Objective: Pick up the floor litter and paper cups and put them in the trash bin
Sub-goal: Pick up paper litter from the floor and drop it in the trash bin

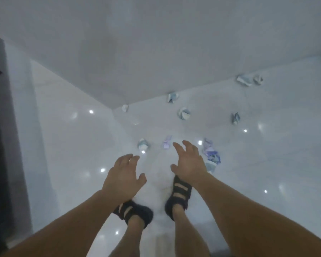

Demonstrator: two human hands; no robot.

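- The left hand (123, 175) reaches out above the floor (267, 164). Its fingers are spread wide and it holds nothing.
- The right hand (188, 164) reaches out too, a bit farther ahead. Its fingers are spread and loose, and it holds nothing.
- The two hands are apart from each other.
- The litter lies scattered on the shiny white floor in front of the person.
- A small purple scrap (167, 145) shows just past the right hand's fingertips.
- A blue and purple heap (211, 156) lies just beside the right hand, on its right.
- A crumpled white and blue ball (143, 145) lies ahead of the left hand.
- Farther off lie a round wad (183, 113), a folded bit (172, 97) close to the wall (156, 43), and a thin bit (235, 118) off to the right.
- A tiny white bit (125, 108) sits in the corner.
- A flat bit (244, 80) and a small lump (258, 79) lie side by side by the wall, far to the right.
- The picture is blurry, so I cannot tell which bits are paper cups.
- The feet wear dark sandals: the left sandal (137, 212) and the right sandal (180, 193).
- A dark grey strip (0, 127) runs down the left edge.
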